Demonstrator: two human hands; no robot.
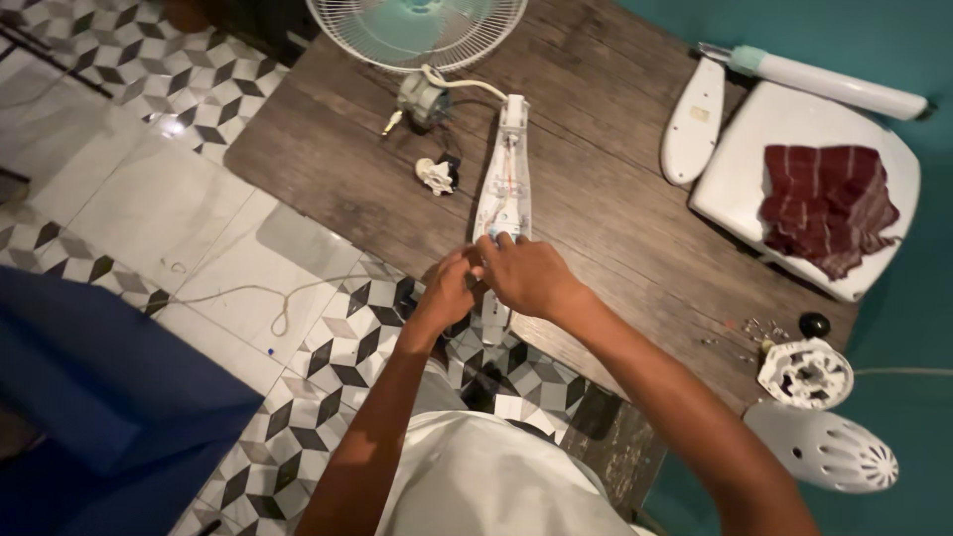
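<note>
1. The left hand [447, 288] and right hand [521, 273] meet at the near end of a long white fan neck housing [504, 184], which lies open on the wooden tabletop [615, 228] and reaches over its front edge.
2. Both hands are curled with fingertips pinched at that end; the right hand touches the housing, but whether the left hand grips the housing or some small part cannot be told.
3. The housing looks like light, stiff, thin plastic, likely brittle at its edges; its thin wires seem delicate, so the outer side walls are the safer hold.
4. Counted: one fan guard [417, 30], one motor [425, 99], one white plug piece [435, 176], one flat white cover [692, 121], one white tube [834, 84], one white base [735, 189] carrying one dark red cloth [826, 206], two white vented shells [822, 447].
</note>
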